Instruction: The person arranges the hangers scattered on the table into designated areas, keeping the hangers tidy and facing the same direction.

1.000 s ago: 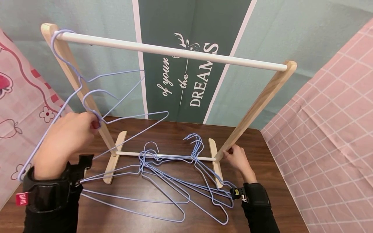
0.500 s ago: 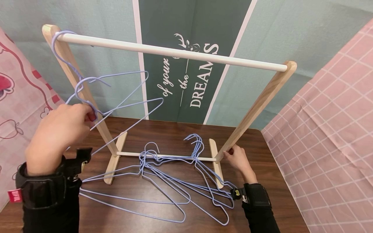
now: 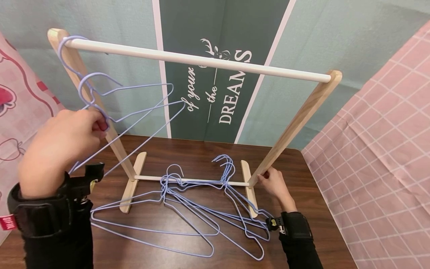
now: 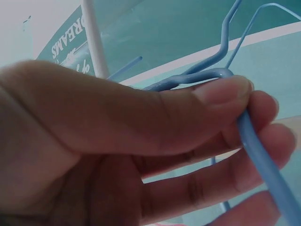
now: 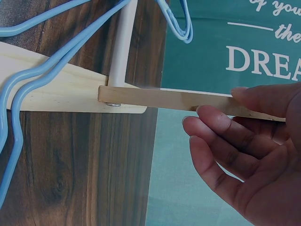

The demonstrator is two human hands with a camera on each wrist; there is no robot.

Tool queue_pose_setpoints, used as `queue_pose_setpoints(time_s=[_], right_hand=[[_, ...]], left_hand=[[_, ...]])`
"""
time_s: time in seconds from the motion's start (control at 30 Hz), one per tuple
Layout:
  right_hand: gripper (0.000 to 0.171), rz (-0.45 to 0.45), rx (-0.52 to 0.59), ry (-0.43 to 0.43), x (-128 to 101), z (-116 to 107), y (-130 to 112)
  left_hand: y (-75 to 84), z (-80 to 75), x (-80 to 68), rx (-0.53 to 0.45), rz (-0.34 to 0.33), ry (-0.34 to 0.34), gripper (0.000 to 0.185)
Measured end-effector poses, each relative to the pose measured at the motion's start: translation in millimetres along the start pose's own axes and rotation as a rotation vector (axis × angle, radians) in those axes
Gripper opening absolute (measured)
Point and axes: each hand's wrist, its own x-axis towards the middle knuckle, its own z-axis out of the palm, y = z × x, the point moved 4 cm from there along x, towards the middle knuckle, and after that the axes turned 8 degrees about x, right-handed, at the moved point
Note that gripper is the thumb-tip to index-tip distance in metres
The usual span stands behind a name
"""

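With thumb and fingers my left hand point(image 3: 62, 144) pinches a blue wire hanger point(image 3: 80, 89) just below its hook. That hook is lower than the white top rail point(image 3: 188, 59) of a wooden garment rack, near its left end. Another blue hanger point(image 3: 61, 48) hangs from the rail at the left post, behind the held one. In the left wrist view, the held hanger's wire point(image 4: 263, 160) runs between thumb and fingers. My right hand point(image 3: 275, 185) grips the rack's right upright point(image 3: 297, 121) near the base. The right wrist view shows thumb and fingertips on the upright point(image 5: 164, 98).
Several blue hangers point(image 3: 164, 188) lie overlapping across the rack's lower rod point(image 3: 147, 178) and the brown table point(image 3: 285, 164). Some of their ends reach over the right foot point(image 3: 251, 201). A green printed cloth point(image 3: 201, 123) stands behind, with pink cloth point(image 3: 379, 149) at both sides.
My left hand has raised the held hanger up and slightly left, bringing its hook nearer the top rail. The right hand, the rack and the hangers on the table stay where they were.
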Motion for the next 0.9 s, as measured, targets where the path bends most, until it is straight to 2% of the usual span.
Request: queue_pose_setpoints(time_s=[0.27,0.67,0.77,0.9], right_hand=[[0.017,-0.004,-0.007,0.003,-0.3,-0.4,-0.2],[0.017,-0.009,-0.019,0.006,0.2,0.4,1.9],[0.017,-0.011,-0.018,0.004,0.1,0.6,1.7],[0.016,-0.001,-0.012,0.005,0.3,0.7,1.2]], left_hand=[[-11.9,-0.8,6.3,0.019,-0.021,-0.026,0.012],[-19.4,-12.0,11.5,0.041,-0.012,0.029,0.008],[-25.4,-13.3,13.2,0.050,-0.010,0.030,0.009],[-39.2,-10.4,17.4,0.058,-0.042,0.003,0.012]])
